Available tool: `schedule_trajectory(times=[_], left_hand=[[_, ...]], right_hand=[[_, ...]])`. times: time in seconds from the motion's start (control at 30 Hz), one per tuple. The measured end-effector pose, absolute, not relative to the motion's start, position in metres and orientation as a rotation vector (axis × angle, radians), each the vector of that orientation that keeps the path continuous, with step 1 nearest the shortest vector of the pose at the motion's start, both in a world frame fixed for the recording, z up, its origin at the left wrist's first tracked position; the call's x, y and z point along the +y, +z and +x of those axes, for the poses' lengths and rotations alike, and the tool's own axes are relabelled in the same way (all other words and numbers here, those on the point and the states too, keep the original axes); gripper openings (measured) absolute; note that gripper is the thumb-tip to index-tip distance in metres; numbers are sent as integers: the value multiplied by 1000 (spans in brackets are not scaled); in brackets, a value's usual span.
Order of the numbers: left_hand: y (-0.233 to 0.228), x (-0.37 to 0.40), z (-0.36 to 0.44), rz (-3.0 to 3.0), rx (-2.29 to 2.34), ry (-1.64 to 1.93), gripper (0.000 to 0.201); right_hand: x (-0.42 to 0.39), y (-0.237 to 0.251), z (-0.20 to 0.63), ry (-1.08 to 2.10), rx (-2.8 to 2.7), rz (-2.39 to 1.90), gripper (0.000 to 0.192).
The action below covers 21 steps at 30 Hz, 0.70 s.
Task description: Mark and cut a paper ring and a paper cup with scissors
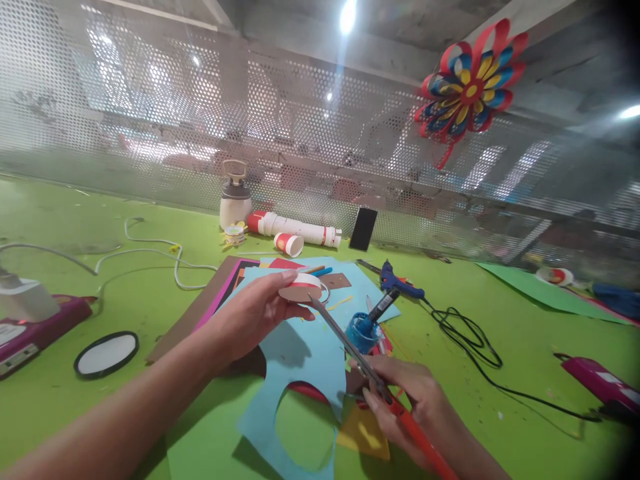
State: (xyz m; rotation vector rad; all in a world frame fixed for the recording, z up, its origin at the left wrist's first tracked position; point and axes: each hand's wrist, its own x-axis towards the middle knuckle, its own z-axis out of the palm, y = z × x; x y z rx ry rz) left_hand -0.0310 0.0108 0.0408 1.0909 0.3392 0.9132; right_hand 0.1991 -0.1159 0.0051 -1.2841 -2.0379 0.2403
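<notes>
My left hand (250, 313) holds a small paper cup piece (301, 288), white inside with a brown-red band, above the table. My right hand (400, 400) grips red-handled scissors (350, 347); the blade tips reach up to the cup's rim. Under both hands lies a light blue paper sheet (305, 373) with a round hole cut out of it. A yellow paper scrap (365, 437) lies by my right wrist.
On the green table (500, 333) lie a blue glue gun (397, 283) with a black cord, a blue tape roll holding pens (361, 331), stacked paper cups (295, 230), a black phone (363, 228), a round black-rimmed lid (106, 354), and pink cases at both sides. A perforated metal wall with a paper flower (470, 83) stands behind.
</notes>
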Motion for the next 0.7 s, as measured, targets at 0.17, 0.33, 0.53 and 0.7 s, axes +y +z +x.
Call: schedule_trajectory(times=[0.17,0.33,0.53,0.7], left_hand=[[40,10,-30,1109,372,895,26],[41,9,-33,1160,409,916,21],[39,11,-33,1104,357,913,28],[35,13,-34,1086,297,938,38]], right_hand=[[-117,1,200,278,-2037,-1324,23],[-117,1,201,263,-2046,-1326,17],[-115,1,201,216,-2066,-1265,22],[-113,-3,204,204,-2072,-1216,30]])
